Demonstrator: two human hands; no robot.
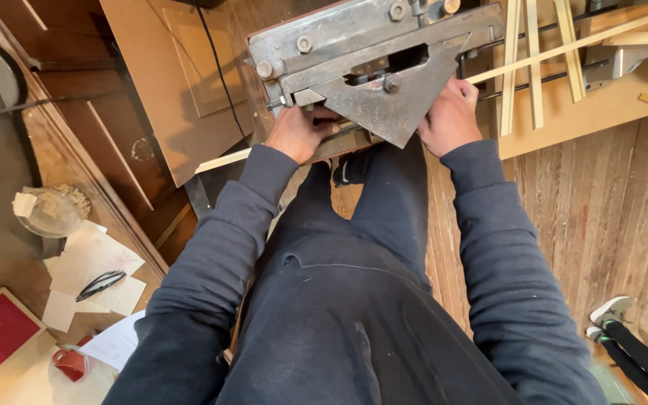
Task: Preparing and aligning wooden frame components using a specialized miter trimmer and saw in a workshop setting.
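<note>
A heavy grey metal cutting machine with a triangular plate stands in front of me on a wooden floor. A thin pale wooden strip runs through it from lower left to upper right. My left hand grips the strip at the machine's left side, fingers curled against the metal. My right hand presses the strip at the right side of the triangular plate. Both arms wear dark blue sleeves.
Several pale wooden strips lie on a board at the upper right. Brown boards lean at the upper left with a black cable across them. A table at left holds papers, a glass dish and red items. Another person's feet show at lower right.
</note>
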